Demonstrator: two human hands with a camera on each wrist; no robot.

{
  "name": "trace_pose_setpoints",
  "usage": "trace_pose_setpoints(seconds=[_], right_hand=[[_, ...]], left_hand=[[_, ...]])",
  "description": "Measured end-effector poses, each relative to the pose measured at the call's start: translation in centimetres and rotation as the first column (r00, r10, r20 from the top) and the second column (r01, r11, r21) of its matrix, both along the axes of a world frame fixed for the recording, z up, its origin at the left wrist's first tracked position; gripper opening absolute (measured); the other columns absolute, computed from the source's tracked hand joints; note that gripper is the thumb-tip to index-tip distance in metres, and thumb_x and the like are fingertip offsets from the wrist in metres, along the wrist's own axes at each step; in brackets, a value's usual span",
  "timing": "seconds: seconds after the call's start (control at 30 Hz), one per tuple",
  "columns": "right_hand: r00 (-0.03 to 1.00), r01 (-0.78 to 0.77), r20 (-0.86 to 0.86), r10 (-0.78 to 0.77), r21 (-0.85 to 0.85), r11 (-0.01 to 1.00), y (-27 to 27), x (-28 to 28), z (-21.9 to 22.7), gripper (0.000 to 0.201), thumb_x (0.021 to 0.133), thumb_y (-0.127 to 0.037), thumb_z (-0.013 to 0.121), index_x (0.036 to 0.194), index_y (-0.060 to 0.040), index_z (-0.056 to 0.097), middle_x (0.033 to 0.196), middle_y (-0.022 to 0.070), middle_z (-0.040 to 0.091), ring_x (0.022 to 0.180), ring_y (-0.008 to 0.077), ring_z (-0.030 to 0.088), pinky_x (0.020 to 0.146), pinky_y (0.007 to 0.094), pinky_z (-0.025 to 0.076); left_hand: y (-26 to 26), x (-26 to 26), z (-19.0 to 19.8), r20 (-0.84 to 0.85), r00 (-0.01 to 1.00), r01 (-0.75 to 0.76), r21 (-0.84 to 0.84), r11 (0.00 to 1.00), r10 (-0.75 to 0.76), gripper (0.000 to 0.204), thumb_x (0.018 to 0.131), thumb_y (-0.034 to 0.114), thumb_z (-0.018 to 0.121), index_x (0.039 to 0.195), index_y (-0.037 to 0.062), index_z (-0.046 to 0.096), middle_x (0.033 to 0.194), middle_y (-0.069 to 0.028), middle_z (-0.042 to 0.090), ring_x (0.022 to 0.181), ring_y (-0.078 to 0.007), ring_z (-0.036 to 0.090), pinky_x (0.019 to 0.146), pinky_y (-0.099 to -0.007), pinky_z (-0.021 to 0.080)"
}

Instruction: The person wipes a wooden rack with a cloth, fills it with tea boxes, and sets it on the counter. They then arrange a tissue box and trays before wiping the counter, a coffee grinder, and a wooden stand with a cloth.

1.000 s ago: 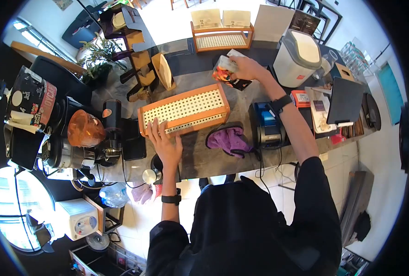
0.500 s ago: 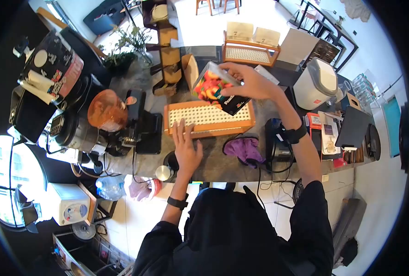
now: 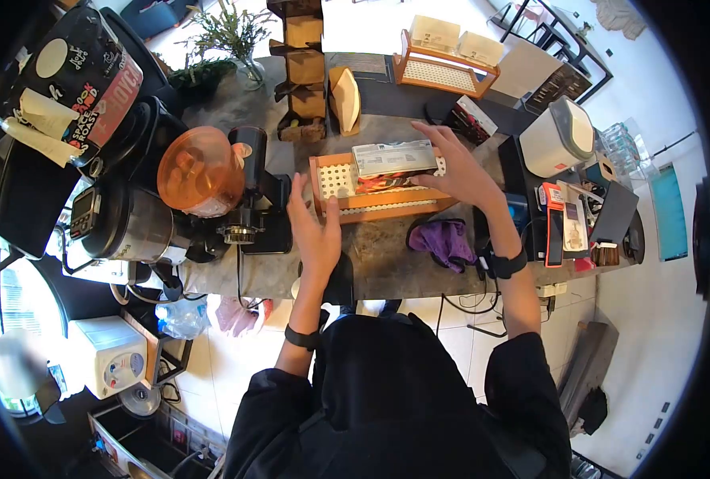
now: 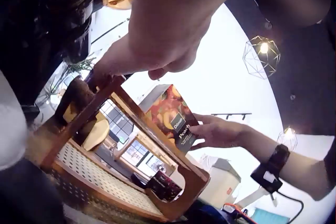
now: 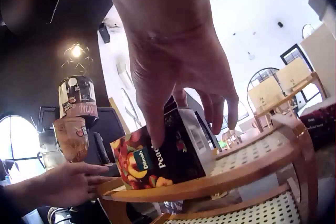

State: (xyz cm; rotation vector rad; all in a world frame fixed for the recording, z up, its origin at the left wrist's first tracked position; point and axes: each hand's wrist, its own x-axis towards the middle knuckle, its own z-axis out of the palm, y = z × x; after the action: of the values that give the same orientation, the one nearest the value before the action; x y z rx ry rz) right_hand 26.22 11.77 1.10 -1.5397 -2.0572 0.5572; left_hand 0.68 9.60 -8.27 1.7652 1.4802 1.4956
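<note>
A peach tea box, dark with a fruit picture, lies on its long side in the top tier of a wooden rack with woven cane shelves. Its "Peach" label faces the right wrist camera. My right hand holds the box near its right end, thumb on the front face and fingers over the far side. My left hand is beside the rack's left front corner, fingers extended and holding nothing. The left wrist view shows the tea box above the rack's lower cane shelf.
Left of the rack stands a coffee grinder with an orange hopper. A purple cloth lies in front on the right. Behind are another dark box and a second rack with cards. A white-lidded bin stands right.
My right hand has brought the tea box leftward and down onto the rack, turning it lengthwise. My left hand has come off the rack's front edge. The head view has shifted.
</note>
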Motion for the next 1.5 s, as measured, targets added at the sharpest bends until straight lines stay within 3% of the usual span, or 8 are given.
trace_pose_setpoints(seconds=[0.07,0.23,0.3,0.67,0.87,1.13,1.27,1.5], right_hand=[[1.0,-0.003,0.004,0.003,0.034,0.999,-0.6,-0.7,-1.0,0.079,0.075,-0.016,0.076,0.144,-0.0159,0.037,0.127,0.0154,0.049,0.121,0.0332,0.047,0.104,0.041,0.036],[0.998,0.051,-0.046,-0.048,0.061,0.997,-1.4,-4.5,-2.8,0.077,0.081,-0.011,0.071,0.147,-0.0168,0.033,0.12,0.0173,0.052,0.111,0.0339,0.054,0.095,0.0369,0.043],[0.996,0.063,-0.068,-0.062,0.015,0.998,-1.4,-5.7,-2.7,0.077,0.081,-0.012,0.072,0.148,-0.0173,0.032,0.12,0.0176,0.052,0.11,0.0349,0.054,0.095,0.0379,0.043],[0.996,0.042,-0.081,-0.041,0.02,0.999,-0.5,-4.9,-2.5,0.083,0.082,-0.018,0.072,0.151,-0.0163,0.025,0.131,0.0169,0.048,0.122,0.0332,0.049,0.101,0.0365,0.041],[0.996,0.064,-0.063,-0.055,0.139,0.988,1.1,4.2,-2.0,0.075,0.084,-0.028,0.071,0.146,-0.0085,0.034,0.136,0.0218,0.044,0.127,0.0339,0.045,0.106,0.0401,0.035],[0.766,0.575,0.245,-0.594,0.152,0.804,9.1,24.3,-13.1,0.085,0.076,-0.032,0.077,0.145,-0.0092,0.032,0.134,0.023,0.044,0.125,0.0397,0.045,0.104,0.0456,0.037],[0.637,0.67,0.391,-0.665,0.147,0.728,11.3,23.8,-13.8,0.084,0.074,-0.03,0.079,0.14,-0.0013,0.038,0.131,0.0262,0.049,0.126,0.0377,0.045,0.104,0.0422,0.038],[0.727,0.668,0.274,-0.629,-0.071,0.741,13.2,24.7,-15.3,0.064,0.08,-0.042,0.074,0.122,0.002,0.054,0.105,0.0178,0.066,0.1,0.0307,0.064,0.086,0.0379,0.05]], left_hand=[[1.1,0.8,-0.2,0.427,0.898,0.219,-0.219,0.951,-0.109,0.06,0.094,0.019,0.057,0.144,-0.0023,0.032,0.14,-0.0237,0.043,0.132,-0.0352,0.04,0.107,-0.0388,0.031],[2.4,0.9,-1.1,0.197,0.962,0.221,-0.142,0.965,-0.191,0.056,0.102,0.027,0.042,0.146,-0.0038,0.027,0.146,-0.0222,0.039,0.133,-0.0319,0.041,0.108,-0.0355,0.031],[2.3,0.9,-0.6,0.49,0.853,0.284,-0.145,0.948,-0.18,0.05,0.104,0.028,0.037,0.143,-0.0027,0.035,0.143,-0.0203,0.044,0.132,-0.0295,0.042,0.108,-0.036,0.031],[4.5,0.3,-5.1,0.497,0.864,0.237,-0.247,0.939,-0.087,0.045,0.102,0.033,0.042,0.133,0.0016,0.051,0.128,-0.0158,0.055,0.115,-0.0228,0.053,0.099,-0.0338,0.039],[4.6,0.5,-4.2,0.518,0.845,0.291,-0.236,0.927,-0.133,0.046,0.103,0.029,0.039,0.137,-0.0019,0.047,0.138,-0.0176,0.051,0.127,-0.0245,0.047,0.106,-0.0322,0.033],[4.7,-0.4,-4.6,0.454,0.888,0.274,-0.384,0.882,-0.078,0.041,0.104,0.019,0.036,0.136,-0.0052,0.047,0.128,-0.0129,0.057,0.117,-0.0174,0.051,0.102,-0.0297,0.037],[4.4,0.2,-3.6,0.459,0.888,0.241,-0.418,0.876,-0.025,0.04,0.104,0.019,0.036,0.133,-0.0053,0.049,0.125,-0.0121,0.059,0.114,-0.0173,0.052,0.1,-0.0298,0.038],[4.2,0.5,-4.1,0.49,0.872,0.222,-0.41,0.885,0.009,0.038,0.103,0.021,0.039,0.128,-0.0034,0.054,0.122,-0.0101,0.061,0.113,-0.0179,0.054,0.099,-0.0297,0.038]])
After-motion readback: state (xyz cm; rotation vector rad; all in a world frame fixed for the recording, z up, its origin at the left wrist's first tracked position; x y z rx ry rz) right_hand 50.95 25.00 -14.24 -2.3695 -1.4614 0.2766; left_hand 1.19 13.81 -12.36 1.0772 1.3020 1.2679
